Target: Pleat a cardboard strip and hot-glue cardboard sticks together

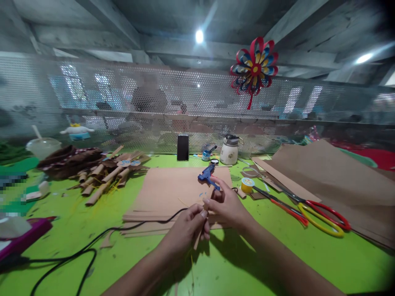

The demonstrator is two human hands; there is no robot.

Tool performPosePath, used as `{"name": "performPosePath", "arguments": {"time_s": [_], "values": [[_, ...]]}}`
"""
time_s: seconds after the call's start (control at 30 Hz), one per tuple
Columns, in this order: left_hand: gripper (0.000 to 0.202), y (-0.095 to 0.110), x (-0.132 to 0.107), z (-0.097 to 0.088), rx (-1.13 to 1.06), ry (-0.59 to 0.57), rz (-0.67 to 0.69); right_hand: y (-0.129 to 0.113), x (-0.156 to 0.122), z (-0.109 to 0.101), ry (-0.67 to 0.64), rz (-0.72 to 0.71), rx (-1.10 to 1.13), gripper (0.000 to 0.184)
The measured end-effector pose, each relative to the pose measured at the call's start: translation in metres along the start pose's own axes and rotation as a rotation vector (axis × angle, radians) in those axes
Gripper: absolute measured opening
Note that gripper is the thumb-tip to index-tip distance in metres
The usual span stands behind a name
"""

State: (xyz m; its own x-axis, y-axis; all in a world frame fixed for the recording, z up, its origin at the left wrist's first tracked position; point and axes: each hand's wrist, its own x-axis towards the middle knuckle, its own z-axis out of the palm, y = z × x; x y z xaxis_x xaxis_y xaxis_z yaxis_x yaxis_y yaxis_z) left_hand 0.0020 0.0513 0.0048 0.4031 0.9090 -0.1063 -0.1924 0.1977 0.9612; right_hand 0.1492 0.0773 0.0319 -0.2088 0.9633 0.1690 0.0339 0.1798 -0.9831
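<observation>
Low over the front of the table, my left hand (191, 222) pinches a narrow brown paper strip (199, 239) whose lower end sticks out below the fingers. My right hand (224, 202) is closed on the upper part of the same strip, thumb tip close to the left thumb. Just beyond my right index finger is a blue glue gun (207, 176), overlapping that finger in view; whether they touch I cannot tell. Beneath both hands lies a stack of brown paper sheets (166, 185). A thin yellow thread (191, 263) hangs below my left hand.
Rolled paper pieces (105, 176) are heaped at left. A black cable (123, 227) crosses the green table toward a purple box (27, 238). Scissors (324, 218), a yellow spool (247, 186) and large brown sheets (333, 176) lie right. A jar (229, 151) and phone (182, 148) stand behind.
</observation>
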Motion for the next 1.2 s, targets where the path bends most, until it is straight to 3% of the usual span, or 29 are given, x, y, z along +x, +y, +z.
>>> {"name": "performPosePath", "arguments": {"time_s": [0.2,0.47,0.7,0.93,1.2], "values": [[0.028,0.003,0.0,0.003,0.023,0.036,0.018,0.002,0.0,0.001,0.003,-0.018,0.069,0.07],[0.027,-0.001,0.002,0.0,-0.02,0.01,0.022,-0.005,-0.001,0.0,-0.009,0.068,0.176,0.073],[0.023,0.003,-0.003,-0.001,-0.023,-0.007,-0.075,-0.009,0.004,-0.007,0.073,0.059,0.121,0.058],[0.026,0.007,-0.008,0.0,0.0,-0.003,-0.074,-0.003,0.006,-0.01,0.068,0.024,0.005,0.041],[0.019,0.011,-0.007,0.004,-0.017,0.02,-0.082,-0.001,0.009,-0.016,0.068,0.045,0.123,0.045]]}}
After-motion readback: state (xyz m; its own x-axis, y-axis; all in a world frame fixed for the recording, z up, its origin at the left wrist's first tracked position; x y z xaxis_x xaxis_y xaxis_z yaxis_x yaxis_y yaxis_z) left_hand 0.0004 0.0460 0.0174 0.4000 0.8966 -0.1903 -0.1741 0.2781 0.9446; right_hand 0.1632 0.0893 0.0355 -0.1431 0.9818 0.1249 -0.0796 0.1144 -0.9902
